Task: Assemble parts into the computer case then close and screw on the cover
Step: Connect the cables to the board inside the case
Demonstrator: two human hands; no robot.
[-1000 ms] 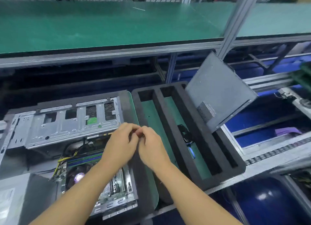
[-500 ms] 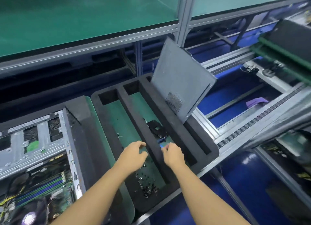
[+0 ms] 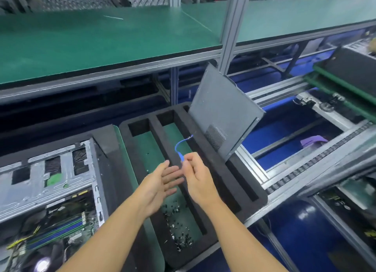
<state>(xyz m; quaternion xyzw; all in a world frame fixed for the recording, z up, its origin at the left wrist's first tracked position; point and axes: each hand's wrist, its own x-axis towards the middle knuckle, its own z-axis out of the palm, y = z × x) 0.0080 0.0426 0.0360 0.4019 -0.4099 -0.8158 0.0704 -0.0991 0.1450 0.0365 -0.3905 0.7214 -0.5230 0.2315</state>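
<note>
Where both hands reached into the foam tray (image 3: pixel 160 137) half a second ago, the right hand (image 3: pixel 196 173) now pinches a blue cable (image 3: pixel 176 147), lifted clear.
Left hand (image 3: pixel 162 182) flat, holding nothing, just beside. Computer case (image 3: pixel 50 182) open at left; cover (image 3: pixel 221 113) leans behind tray. Cable likely goes in next.

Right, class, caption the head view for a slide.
Right hand pinches a blue cable over the black foam tray, left hand open beside it, computer case uncovered at left.

An electronics assembly line: green-matted workbench (image 3: pixel 101 39), conveyor rails (image 3: pixel 305 178), foam parts tray (image 3: pixel 234 192)
</note>
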